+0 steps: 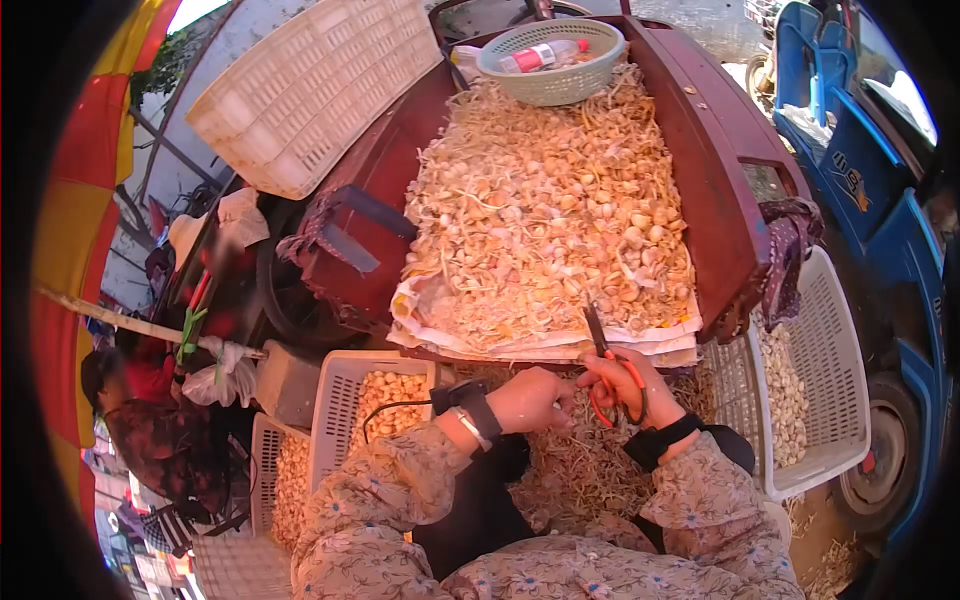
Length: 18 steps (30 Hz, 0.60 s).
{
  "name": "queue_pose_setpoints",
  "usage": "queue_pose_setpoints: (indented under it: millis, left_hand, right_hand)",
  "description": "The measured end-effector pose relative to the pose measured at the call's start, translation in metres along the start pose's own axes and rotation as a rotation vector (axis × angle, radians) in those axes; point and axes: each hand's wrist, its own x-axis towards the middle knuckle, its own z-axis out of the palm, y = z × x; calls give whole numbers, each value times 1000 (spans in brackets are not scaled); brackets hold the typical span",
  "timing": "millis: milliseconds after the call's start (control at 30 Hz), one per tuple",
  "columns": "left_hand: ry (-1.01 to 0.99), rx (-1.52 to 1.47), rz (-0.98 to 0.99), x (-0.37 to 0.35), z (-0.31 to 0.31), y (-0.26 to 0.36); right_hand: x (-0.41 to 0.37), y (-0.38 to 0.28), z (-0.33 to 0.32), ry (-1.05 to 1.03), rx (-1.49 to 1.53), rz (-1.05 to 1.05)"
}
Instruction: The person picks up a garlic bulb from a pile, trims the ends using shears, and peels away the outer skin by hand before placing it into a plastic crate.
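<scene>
My right hand (635,388) is closed on red-handled scissors (602,345), whose dark blades point up and away over the front edge of the cart. Just left of it, my left hand (530,400) is curled with the fingers pressed together; whatever it holds is too small to make out. Beyond both hands, a heap of garlic bulbs and dry stalks (550,210) lies on a white sheet (450,340) in the dark red cart (715,150). Cut stalks (590,470) lie below the hands.
A green basket (570,85) with a bottle (545,56) sits at the heap's far end. Crates of garlic (325,410) stand at left, another crate (840,370) at right. An empty crate (310,100) leans at upper left. A person (160,440) is at far left, a blue vehicle (880,200) at right.
</scene>
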Motion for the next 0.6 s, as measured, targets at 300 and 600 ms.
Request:
queue_pose_setpoints:
  millis: [300, 600]
  left_hand:
    - [903, 91, -309, 89, -31, -60]
    - [399, 206, -503, 54, -33, 1]
  right_hand:
    - [28, 38, -15, 76, 74, -100]
    - [38, 48, -36, 22, 24, -29]
